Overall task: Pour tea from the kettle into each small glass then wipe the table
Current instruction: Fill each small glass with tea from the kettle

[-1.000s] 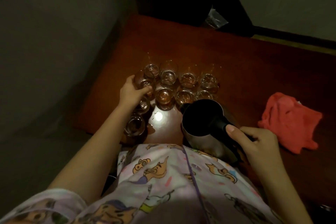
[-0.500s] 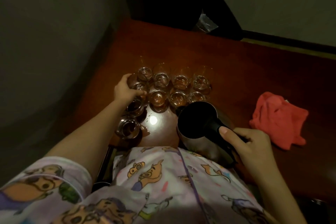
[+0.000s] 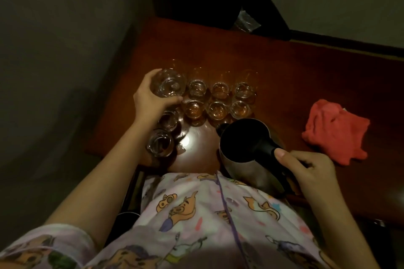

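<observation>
Several small glasses stand in two rows on the dark red table, most holding amber tea. My left hand grips one clear glass, lifted above the left end of the rows. Two more glasses stand near the table's left front corner, below that hand. A steel kettle with an open top stands near the front edge, its spout toward the glasses. My right hand holds its black handle. A red cloth lies crumpled at the right.
A grey wall runs along the left. Dark furniture and a crinkled plastic bag sit behind the table's far edge. My patterned shirt covers the table's near edge. A bright reflection spot shows on the table between the glasses and the kettle.
My left hand has lifted a glass from the left end of the rows, up and toward the camera. The kettle and my right hand have kept their place.
</observation>
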The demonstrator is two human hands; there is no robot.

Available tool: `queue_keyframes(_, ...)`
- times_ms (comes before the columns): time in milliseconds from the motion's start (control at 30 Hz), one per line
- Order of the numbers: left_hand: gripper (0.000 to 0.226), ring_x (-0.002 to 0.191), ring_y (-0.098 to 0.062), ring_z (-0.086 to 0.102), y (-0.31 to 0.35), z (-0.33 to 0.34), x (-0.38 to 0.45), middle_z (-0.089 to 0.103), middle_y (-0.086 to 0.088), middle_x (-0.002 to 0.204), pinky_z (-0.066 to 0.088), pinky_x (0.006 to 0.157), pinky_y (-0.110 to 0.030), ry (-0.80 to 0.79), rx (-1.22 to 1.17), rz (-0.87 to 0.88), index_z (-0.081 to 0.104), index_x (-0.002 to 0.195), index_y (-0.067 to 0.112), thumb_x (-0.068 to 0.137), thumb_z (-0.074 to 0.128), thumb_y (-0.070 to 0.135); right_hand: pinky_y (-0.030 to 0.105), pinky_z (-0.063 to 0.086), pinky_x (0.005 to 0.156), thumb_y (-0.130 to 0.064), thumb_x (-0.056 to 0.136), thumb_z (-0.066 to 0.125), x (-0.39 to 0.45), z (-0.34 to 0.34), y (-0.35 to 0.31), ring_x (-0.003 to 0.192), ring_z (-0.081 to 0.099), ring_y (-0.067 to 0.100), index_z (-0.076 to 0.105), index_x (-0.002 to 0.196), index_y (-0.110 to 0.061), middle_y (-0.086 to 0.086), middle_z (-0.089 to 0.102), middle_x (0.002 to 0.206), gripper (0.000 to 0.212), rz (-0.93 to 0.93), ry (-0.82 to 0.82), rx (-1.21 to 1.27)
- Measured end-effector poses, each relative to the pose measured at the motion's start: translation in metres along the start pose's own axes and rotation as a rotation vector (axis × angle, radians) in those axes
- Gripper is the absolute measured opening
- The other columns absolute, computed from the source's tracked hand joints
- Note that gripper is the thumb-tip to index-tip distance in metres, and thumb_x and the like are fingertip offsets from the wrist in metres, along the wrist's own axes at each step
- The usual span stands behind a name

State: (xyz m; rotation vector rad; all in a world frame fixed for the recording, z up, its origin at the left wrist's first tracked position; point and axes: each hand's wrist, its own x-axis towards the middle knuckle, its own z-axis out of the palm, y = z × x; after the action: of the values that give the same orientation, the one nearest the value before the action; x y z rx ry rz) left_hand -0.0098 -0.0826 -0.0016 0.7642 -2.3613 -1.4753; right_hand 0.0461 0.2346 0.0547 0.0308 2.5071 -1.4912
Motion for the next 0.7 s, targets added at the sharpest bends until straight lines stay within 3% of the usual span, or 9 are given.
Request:
queue_keyframes(133,0.08,0.11,0.002,0.044,0.014,-0.011,-0.028,0.049,0.019,0.121,0.033,0.083,-0.008,-0.068,-0.053,0.052,0.049,0.126,0.033,0.056,0.087,0.026,0.03,0.021,0.048,-0.05,0.068,0.062,-0.016,-0.001,0.004,0.041,0.027,0.014,0.038,0.046,0.0,0.005,0.031,0.043,0.059,0.011,0.019,0.019)
queue_keyframes(200,0.08,0.109,0.005,0.042,0.017,-0.009,-0.043,0.049,0.02,0.121,0.03,0.082,-0.006,-0.117,-0.063,0.07,0.05,0.126,0.033,0.056,0.087,0.025,0.028,0.02,0.046,-0.051,0.067,0.061,-0.025,-0.001,0.005,0.042,0.027,0.014,0.04,0.051,0.008,0.006,0.031,0.044,0.065,0.019,0.028,0.022)
queue_keyframes(267,0.082,0.109,0.005,0.044,0.012,-0.004,-0.057,0.05,0.022,0.12,0.033,0.085,-0.009,-0.168,-0.064,0.07,0.051,0.126,0.034,0.054,0.088,0.026,0.028,0.021,0.046,-0.052,0.067,0.061,-0.032,-0.002,0.006,0.042,0.028,0.016,0.042,0.052,0.008,0.006,0.033,0.045,0.065,0.032,0.034,0.003)
queue_keyframes(400,0.082,0.115,-0.005,0.049,-0.005,0.009,-0.082,0.053,0.021,0.119,0.042,0.099,-0.032,-0.249,-0.072,0.022,0.052,0.121,0.041,0.048,0.09,0.031,0.033,0.025,0.05,-0.056,0.065,0.06,-0.043,-0.005,0.009,0.041,0.03,0.017,0.045,0.051,0.001,0.003,0.033,0.042,0.061,0.048,0.06,-0.047)
queue_keyframes(533,0.081,0.116,-0.004,0.047,-0.021,0.021,-0.101,0.054,0.018,0.121,0.039,0.098,-0.027,-0.308,-0.043,0.005,0.053,0.123,0.035,0.051,0.09,0.027,0.037,0.029,0.05,-0.061,0.063,0.058,-0.054,-0.009,0.014,0.043,0.033,0.023,0.049,0.053,-0.002,0.009,0.035,0.043,0.06,0.088,0.089,-0.038)
queue_keyframes(700,0.083,0.109,-0.009,0.056,-0.038,0.038,-0.113,0.061,0.009,0.116,0.047,0.098,-0.037,-0.371,-0.03,-0.039,0.055,0.122,0.027,0.047,0.091,0.023,0.033,0.026,0.047,-0.059,0.064,0.058,-0.063,-0.015,0.016,0.038,0.032,0.017,0.049,0.05,-0.005,0.002,0.036,0.039,0.057,0.078,0.086,-0.047)
